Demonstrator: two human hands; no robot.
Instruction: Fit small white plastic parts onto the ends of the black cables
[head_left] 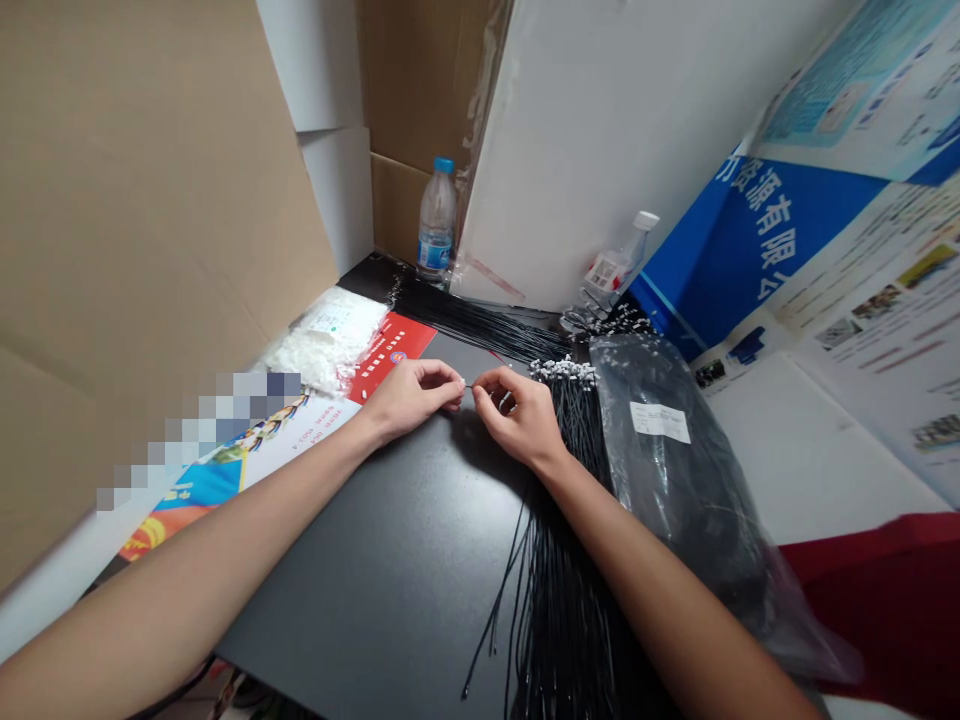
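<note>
My left hand (416, 397) and my right hand (523, 412) meet above the dark tabletop (390, 540), fingertips almost touching. Between them shows the short dark end of a thin black wire (469, 386), pinched by my right thumb and forefinger. The left fingers are pinched at its tip; whatever they hold is too small to make out. Under and beside my right forearm lies a thick bundle of black wires (566, 600) with small white connectors (562, 370) at its far end. Left of my left hand is a clear bag of small white parts (330, 335).
A plastic bag of black wires (675, 480) with a white label lies at right. More black wires (480, 320) lie along the back, near a blue-capped bottle (436, 220) and a white-capped bottle (619, 260). Cardboard (150, 200) walls the left; a red printed sheet (390, 350) lies beneath the bag.
</note>
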